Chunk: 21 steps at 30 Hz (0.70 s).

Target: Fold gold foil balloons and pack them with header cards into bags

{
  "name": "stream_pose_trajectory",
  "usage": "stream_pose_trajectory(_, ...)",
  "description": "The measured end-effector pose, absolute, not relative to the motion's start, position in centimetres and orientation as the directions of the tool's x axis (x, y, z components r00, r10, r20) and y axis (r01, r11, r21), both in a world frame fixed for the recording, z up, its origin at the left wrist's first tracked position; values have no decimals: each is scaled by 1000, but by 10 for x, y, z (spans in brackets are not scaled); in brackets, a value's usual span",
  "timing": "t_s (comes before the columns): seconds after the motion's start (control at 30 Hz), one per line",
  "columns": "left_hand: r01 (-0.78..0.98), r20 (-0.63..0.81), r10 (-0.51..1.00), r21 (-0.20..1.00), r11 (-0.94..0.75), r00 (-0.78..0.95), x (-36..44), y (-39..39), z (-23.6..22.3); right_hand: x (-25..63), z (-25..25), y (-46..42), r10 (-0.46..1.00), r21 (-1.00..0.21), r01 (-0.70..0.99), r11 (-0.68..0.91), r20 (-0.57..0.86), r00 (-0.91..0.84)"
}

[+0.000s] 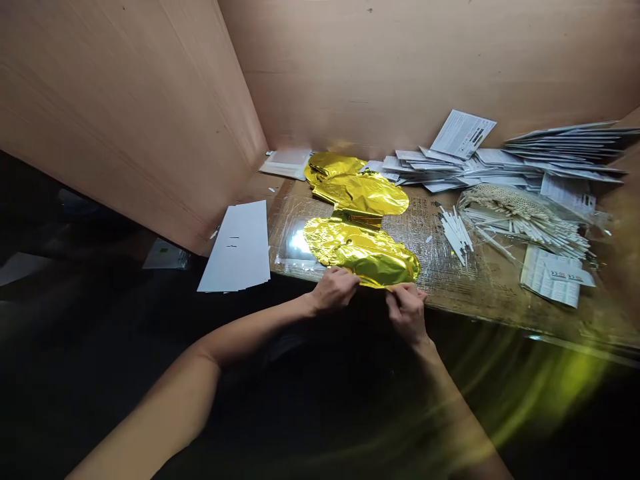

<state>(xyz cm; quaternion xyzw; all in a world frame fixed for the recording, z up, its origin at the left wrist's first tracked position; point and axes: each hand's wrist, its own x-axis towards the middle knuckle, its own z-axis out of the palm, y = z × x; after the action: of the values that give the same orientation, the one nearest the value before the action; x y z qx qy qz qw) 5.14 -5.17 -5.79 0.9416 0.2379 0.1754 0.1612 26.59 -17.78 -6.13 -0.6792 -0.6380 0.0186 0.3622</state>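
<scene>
A flat gold foil balloon [361,248] lies at the near edge of the table [480,280]. My left hand [333,289] is closed on its near edge at the left. My right hand [406,310] pinches the same edge at the right. Behind it lie two more gold foil balloons [365,193], one partly on top of the other, reaching back toward the wall.
A stack of white sheets [239,247] lies left of the balloons. White sticks [456,233] and a bundle of more sticks [525,217] lie to the right, with printed leaflets [555,277] near them. Stacked paper packets [500,163] line the back wall. Wooden panels enclose the table on the left and at the back.
</scene>
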Motion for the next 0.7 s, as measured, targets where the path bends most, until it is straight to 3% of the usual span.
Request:
stream_pose_trajectory(0.07,542,163,643,409,-734,748,66,-41,-44,267,-54,-162,878,-566,819,-91,342,335)
stream_pose_trajectory(0.13,589,166,674,369,-719,720,78,-33,-31,270,-46,-148,881,-574,791,-211,239,408)
stream_pose_trajectory(0.3,198,324,239,155,-968,915,76,-40,-36,279,-37,-152,893,-580,758,-298,111,436)
stream_pose_trajectory(0.4,131,299,170,147,-980,939,64,-51,-52,279,-31,-175,884,-503,812,-297,176,433)
stream_pose_trajectory(0.47,148,285,201,196,-969,937,59,-55,-54,279,-23,-186,899,-409,897,-166,311,308)
stream_pose_trajectory(0.53,146,268,224,282,-948,937,58,-51,-48,284,-14,-185,944,-346,937,54,323,65)
stream_pose_trajectory(0.6,155,202,255,408,-900,946,63,-37,-34,295,-7,-170,982,-405,899,166,156,-111)
stream_pose_trajectory(0.7,368,-60,416,593,-716,907,81,-2,-10,318,0,-126,985,-560,828,-36,-158,-64)
